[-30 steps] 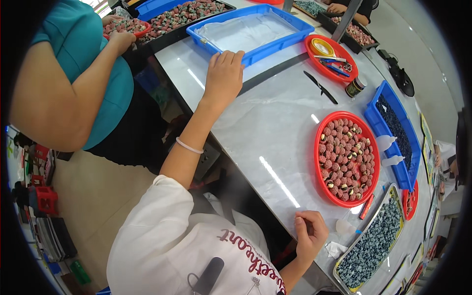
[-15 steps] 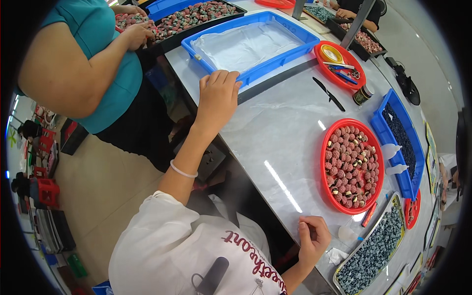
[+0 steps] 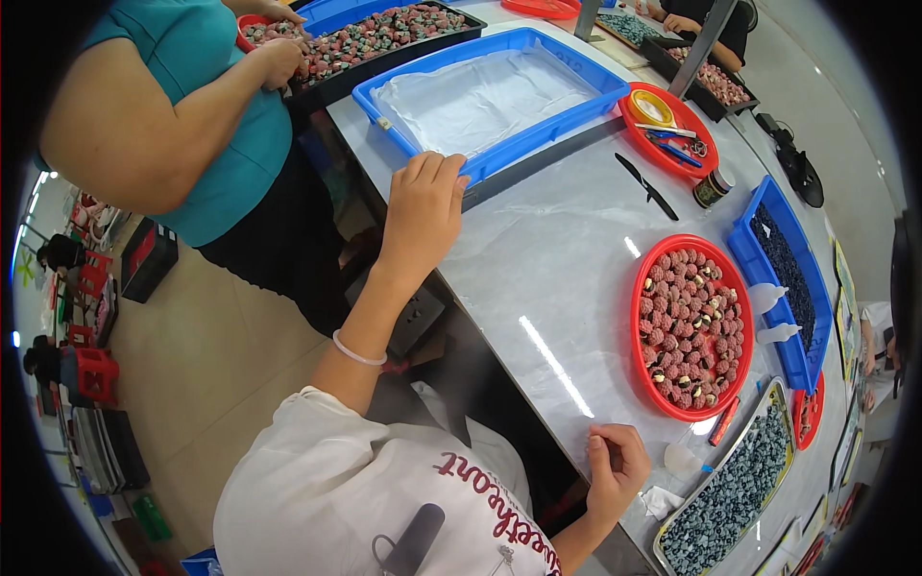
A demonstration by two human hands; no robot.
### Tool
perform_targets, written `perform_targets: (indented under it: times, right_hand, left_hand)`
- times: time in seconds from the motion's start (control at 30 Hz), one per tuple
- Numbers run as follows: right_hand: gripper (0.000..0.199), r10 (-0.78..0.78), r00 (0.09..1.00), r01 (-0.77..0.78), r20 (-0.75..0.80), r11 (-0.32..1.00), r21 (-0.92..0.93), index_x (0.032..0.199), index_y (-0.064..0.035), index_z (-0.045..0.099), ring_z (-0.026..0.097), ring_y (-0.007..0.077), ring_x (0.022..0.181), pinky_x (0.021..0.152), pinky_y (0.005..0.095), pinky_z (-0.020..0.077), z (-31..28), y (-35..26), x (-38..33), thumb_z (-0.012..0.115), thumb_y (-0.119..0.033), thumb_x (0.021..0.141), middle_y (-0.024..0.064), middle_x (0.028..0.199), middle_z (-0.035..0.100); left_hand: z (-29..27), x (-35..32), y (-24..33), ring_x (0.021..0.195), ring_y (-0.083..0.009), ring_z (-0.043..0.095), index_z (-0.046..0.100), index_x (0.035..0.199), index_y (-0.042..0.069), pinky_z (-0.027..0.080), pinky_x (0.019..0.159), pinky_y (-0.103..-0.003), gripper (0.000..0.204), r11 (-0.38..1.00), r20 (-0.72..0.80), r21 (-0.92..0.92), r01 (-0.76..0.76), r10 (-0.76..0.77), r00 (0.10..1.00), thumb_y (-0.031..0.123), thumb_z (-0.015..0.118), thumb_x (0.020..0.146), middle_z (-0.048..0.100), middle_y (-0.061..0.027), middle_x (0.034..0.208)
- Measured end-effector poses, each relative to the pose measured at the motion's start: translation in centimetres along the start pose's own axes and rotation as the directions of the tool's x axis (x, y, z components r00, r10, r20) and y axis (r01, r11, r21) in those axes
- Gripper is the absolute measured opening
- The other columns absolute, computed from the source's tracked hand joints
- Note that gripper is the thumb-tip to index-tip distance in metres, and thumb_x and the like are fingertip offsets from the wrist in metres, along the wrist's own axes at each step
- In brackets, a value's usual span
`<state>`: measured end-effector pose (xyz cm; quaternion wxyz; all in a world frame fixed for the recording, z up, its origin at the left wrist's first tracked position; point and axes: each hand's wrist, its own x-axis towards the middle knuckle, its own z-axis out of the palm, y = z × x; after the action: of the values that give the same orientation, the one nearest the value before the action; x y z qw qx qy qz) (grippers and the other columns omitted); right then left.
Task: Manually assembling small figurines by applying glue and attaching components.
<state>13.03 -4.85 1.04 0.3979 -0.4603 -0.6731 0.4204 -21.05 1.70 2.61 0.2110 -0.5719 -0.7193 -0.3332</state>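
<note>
My left hand [image 3: 421, 219] is at the near left corner of a shallow blue tray [image 3: 384, 126], fingers bent over its rim. A white sheet [image 3: 480, 94] lines the tray. My right hand [image 3: 615, 472] rests by the table's near edge with thumb and forefinger pinched together; anything between them is too small to make out. Beyond it stands a round red tray [image 3: 638, 357] of bumpy reddish balls [image 3: 688, 326], some with dark and cream patches. Beside that hand are a small translucent bottle [image 3: 680, 459] and crumpled white tissue [image 3: 661, 502].
A metal tray of dark bluish pieces [image 3: 725, 499] and a red marker-like stick [image 3: 724, 422] lie right. Farther off are a black knife [image 3: 646, 186], a jar [image 3: 712, 187], a red tool tray [image 3: 706, 165] and a blue bin [image 3: 814, 288]. A co-worker [image 3: 206, 125] stands left at a ball-filled tray.
The view has shifted slightly. My left hand stays at the tray's corner, a little lower in the picture, and my right hand keeps its pinch. The co-worker's hands and red bowl have moved slightly.
</note>
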Motion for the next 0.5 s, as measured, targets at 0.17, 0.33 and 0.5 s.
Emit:
perform_targets:
  times: [0.17,0.33,0.5]
  right_hand:
    - [0.006,-0.004,1.0,0.004,0.006,1.0,-0.009,0.084,0.0053,0.062,0.052,0.0093,0.065,0.058,0.019,0.0399,-0.05,0.01,0.05,0.06,0.006,0.079,0.0057,0.079,0.056]
    - [0.006,-0.003,1.0,0.003,0.004,1.0,-0.003,0.084,0.0054,0.062,0.052,0.0093,0.065,0.058,0.0191,0.0401,-0.05,0.01,0.02,0.059,0.006,0.079,0.0058,0.079,0.056]
    - [0.006,-0.002,1.0,0.002,0.006,1.0,0.011,0.085,0.0055,0.061,0.052,0.0094,0.066,0.059,0.0191,0.0404,0.0,-0.11,0.03,0.059,0.006,0.079,0.0061,0.079,0.056]
  left_hand:
    - [0.04,0.0,0.04,0.1,-0.0271,0.051,0.056,0.104,0.002,0.039,0.084,-0.038,0.02,1.0,0.001,0.005,0.007,-0.007,1.0,0.013,0.054,0.088,0.056,-0.0107,0.096]
    - [0.05,0.0,0.1,0.1,-0.0273,0.05,0.055,0.105,0.001,0.04,0.083,-0.038,0.02,1.0,0.012,-0.001,0.009,-0.009,1.0,0.012,0.054,0.088,0.056,-0.0109,0.096]
    - [0.18,-0.07,0.15,0.101,-0.0279,0.05,0.055,0.105,0.001,0.04,0.083,-0.038,0.021,1.0,0.003,-0.005,0.013,-0.013,1.0,0.012,0.054,0.088,0.056,-0.0113,0.096]
